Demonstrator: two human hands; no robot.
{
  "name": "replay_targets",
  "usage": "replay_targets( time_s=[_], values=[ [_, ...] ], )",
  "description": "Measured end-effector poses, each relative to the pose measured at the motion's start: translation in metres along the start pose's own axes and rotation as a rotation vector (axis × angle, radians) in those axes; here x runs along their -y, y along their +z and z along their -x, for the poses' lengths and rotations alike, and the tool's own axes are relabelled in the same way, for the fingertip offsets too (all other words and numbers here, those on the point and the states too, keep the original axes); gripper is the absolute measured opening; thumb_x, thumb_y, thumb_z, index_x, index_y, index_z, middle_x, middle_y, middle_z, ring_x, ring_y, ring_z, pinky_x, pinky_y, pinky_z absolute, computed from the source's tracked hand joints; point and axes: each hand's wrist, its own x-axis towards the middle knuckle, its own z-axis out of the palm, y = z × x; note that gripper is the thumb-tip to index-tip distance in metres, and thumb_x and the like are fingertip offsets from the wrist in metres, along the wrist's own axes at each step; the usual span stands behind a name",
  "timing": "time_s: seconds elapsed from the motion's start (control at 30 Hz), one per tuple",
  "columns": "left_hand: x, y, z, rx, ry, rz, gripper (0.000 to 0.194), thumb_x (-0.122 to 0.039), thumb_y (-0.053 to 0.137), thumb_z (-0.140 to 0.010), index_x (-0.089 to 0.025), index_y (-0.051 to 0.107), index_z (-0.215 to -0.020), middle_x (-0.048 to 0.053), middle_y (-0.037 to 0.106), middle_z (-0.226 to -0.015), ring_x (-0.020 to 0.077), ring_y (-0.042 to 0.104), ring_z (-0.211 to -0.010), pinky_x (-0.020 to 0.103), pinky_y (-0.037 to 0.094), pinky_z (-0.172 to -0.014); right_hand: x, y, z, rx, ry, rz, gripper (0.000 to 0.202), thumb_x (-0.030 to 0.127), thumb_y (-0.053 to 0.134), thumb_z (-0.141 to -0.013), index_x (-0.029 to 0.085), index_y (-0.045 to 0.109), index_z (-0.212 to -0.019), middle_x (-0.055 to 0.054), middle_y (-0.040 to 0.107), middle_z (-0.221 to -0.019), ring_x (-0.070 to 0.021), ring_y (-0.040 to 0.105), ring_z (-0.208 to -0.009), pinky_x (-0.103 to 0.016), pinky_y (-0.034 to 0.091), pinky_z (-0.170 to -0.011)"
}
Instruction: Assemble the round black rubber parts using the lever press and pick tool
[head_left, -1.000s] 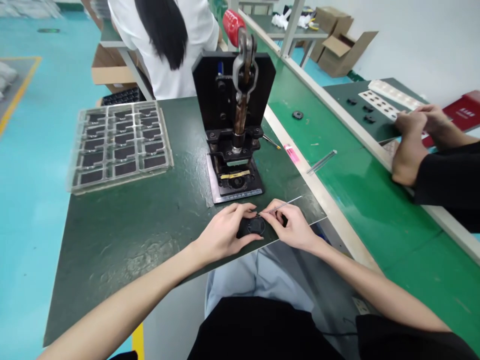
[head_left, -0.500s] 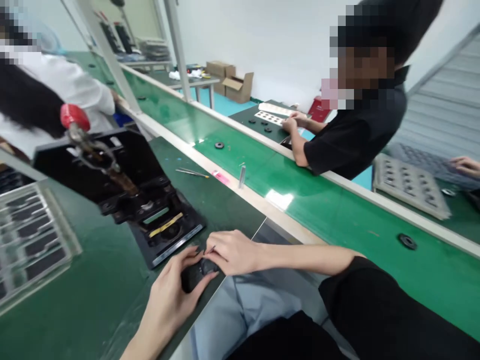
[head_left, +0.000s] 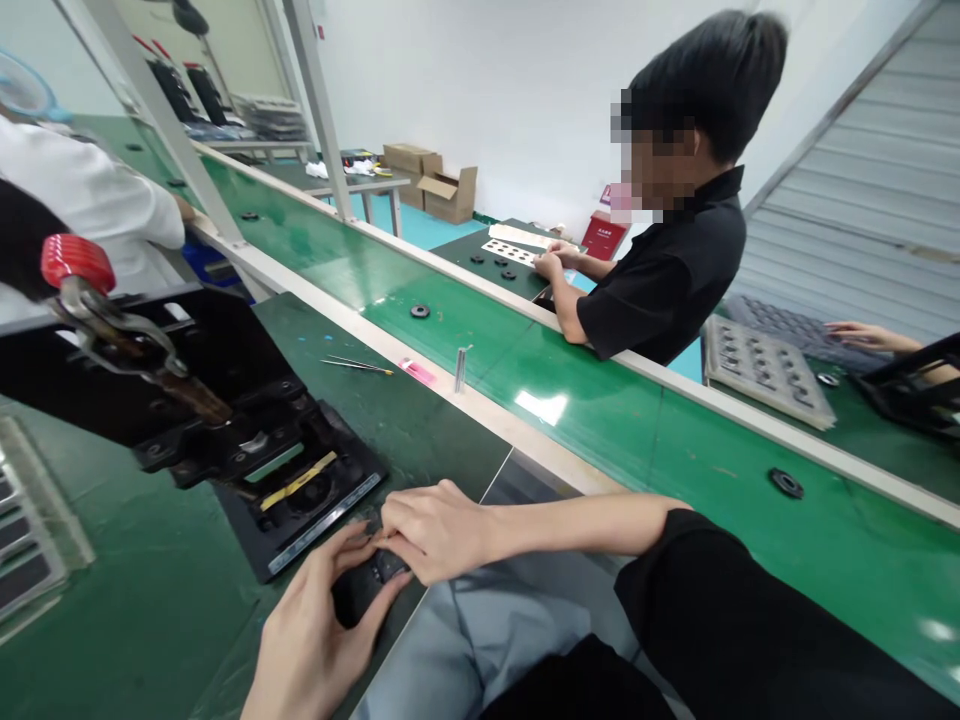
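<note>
At the front edge of the dark green bench, a small black part point(head_left: 354, 592) lies between my two hands. My left hand point(head_left: 311, 615) curls round it, thumb on the near side and fingers on the far side. My right hand point(head_left: 435, 532) comes in from the right with its fingers pressed together at the part's upper end. What those fingertips pinch is hidden. Just beyond the hands stands a black hinged fixture point(head_left: 315, 490) with a yellow strip on its bed. Its lid is tilted up and carries a toggle clamp with a red handle point(head_left: 77, 264).
Tweezers point(head_left: 356, 366), a pink item point(head_left: 417, 371) and a small upright clear piece point(head_left: 460, 368) sit near the bench's far edge. Beyond runs a green conveyor point(head_left: 615, 430) with black round parts point(head_left: 785, 484). A tray point(head_left: 37, 540) lies left. A co-worker point(head_left: 667, 270) sits across.
The view has shifted, so the bench, fixture and hands appear further left. Both hands keep their grasp at the black part, with little change in finger position.
</note>
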Motion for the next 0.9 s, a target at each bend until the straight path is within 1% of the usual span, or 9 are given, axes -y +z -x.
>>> replay_targets(
  time_s=[0.1, 0.2, 0.3, 0.37, 0.47, 0.63, 0.73, 0.83, 0.9],
  values=[
    [-0.001, 0.002, -0.002, -0.050, 0.010, -0.008, 0.050, -0.059, 0.066, -0.091, -0.025, 0.054, -0.127, 0.005, 0.079, -0.100, 0.0268, 0.079, -0.082, 0.037, 0.066, -0.072, -0.003, 0.004, 0.000, 0.000, 0.031, -0.020, 0.013, 0.032, 0.055, -0.101, 0.021, 0.054, -0.095, -0.005, 0.071, -0.098, -0.0178, 0.068, -0.087, -0.028, 0.030, -0.054],
    [-0.005, 0.000, -0.004, -0.038, 0.018, -0.025, 0.047, -0.057, 0.067, -0.091, -0.024, 0.055, -0.123, 0.004, 0.079, -0.095, 0.0261, 0.079, -0.082, 0.035, 0.065, -0.072, -0.008, 0.009, 0.003, -0.078, 0.018, -0.163, 0.013, 0.030, 0.055, -0.101, 0.021, 0.055, -0.091, -0.003, 0.069, -0.091, -0.0159, 0.066, -0.082, -0.026, 0.037, -0.059],
    [-0.014, -0.003, -0.001, -0.013, 0.021, -0.021, 0.047, -0.055, 0.070, -0.091, -0.022, 0.054, -0.121, 0.005, 0.078, -0.098, 0.0257, 0.079, -0.089, 0.036, 0.065, -0.079, -0.008, 0.004, 0.014, -0.315, 0.030, -0.360, 0.022, 0.027, 0.053, -0.101, 0.021, 0.054, -0.080, -0.001, 0.063, -0.078, -0.0140, 0.059, -0.070, -0.026, 0.041, -0.062],
    [-0.018, -0.003, 0.001, 0.010, -0.002, 0.014, 0.050, -0.053, 0.077, -0.087, -0.022, 0.054, -0.119, 0.006, 0.077, -0.104, 0.0255, 0.078, -0.096, 0.038, 0.063, -0.087, -0.011, -0.009, 0.023, -0.500, 0.109, -0.432, 0.026, 0.030, 0.052, -0.103, 0.021, 0.055, -0.079, -0.001, 0.059, -0.074, -0.0131, 0.055, -0.065, -0.025, 0.041, -0.058],
    [-0.018, -0.003, 0.001, 0.053, -0.060, 0.054, 0.055, -0.051, 0.085, -0.080, -0.021, 0.055, -0.115, 0.006, 0.076, -0.107, 0.0255, 0.075, -0.103, 0.040, 0.061, -0.093, -0.023, -0.034, 0.031, -0.650, 0.125, -0.249, 0.022, 0.032, 0.056, -0.102, 0.020, 0.063, -0.085, -0.002, 0.062, -0.074, -0.0122, 0.054, -0.061, -0.026, 0.039, -0.055],
    [-0.027, -0.013, -0.004, 0.030, -0.064, 0.090, 0.059, -0.058, 0.084, -0.078, -0.020, 0.060, -0.117, 0.010, 0.073, -0.116, 0.0282, 0.068, -0.113, 0.046, 0.057, -0.101, -0.032, -0.052, 0.037, -0.636, -0.042, 0.379, 0.024, 0.030, 0.063, -0.100, 0.021, 0.070, -0.079, -0.005, 0.074, -0.079, -0.0128, 0.059, -0.061, -0.030, 0.034, -0.053],
    [-0.045, -0.018, -0.006, 0.016, -0.118, 0.248, 0.035, -0.050, 0.065, -0.096, -0.019, 0.064, -0.113, 0.009, 0.074, -0.109, 0.0233, 0.069, -0.103, 0.040, 0.058, -0.094, -0.026, -0.043, 0.042, -0.553, -0.189, 0.507, 0.017, 0.023, 0.063, -0.100, 0.023, 0.074, -0.088, -0.004, 0.077, -0.082, -0.0121, 0.060, -0.060, -0.031, 0.035, -0.051],
    [-0.065, -0.019, -0.005, 0.258, -0.267, 0.563, 0.034, -0.043, 0.044, -0.107, -0.018, 0.067, -0.110, 0.007, 0.075, -0.098, 0.0147, 0.068, -0.078, 0.028, 0.057, -0.070, -0.019, -0.031, 0.045, -0.469, -0.260, 0.498, 0.016, 0.021, 0.061, -0.101, 0.024, 0.077, -0.101, -0.004, 0.078, -0.086, -0.0127, 0.062, -0.063, -0.031, 0.035, -0.050],
    [-0.074, -0.018, -0.003, 0.467, -0.349, 0.747, 0.039, -0.047, 0.044, -0.106, -0.017, 0.068, -0.105, 0.005, 0.075, -0.091, 0.0120, 0.065, -0.069, 0.023, 0.052, -0.060, -0.016, -0.025, 0.045, -0.417, -0.247, 0.438, 0.020, 0.021, 0.057, -0.102, 0.024, 0.077, -0.104, -0.005, 0.079, -0.086, -0.0129, 0.063, -0.063, -0.031, 0.035, -0.050]
  ],
)
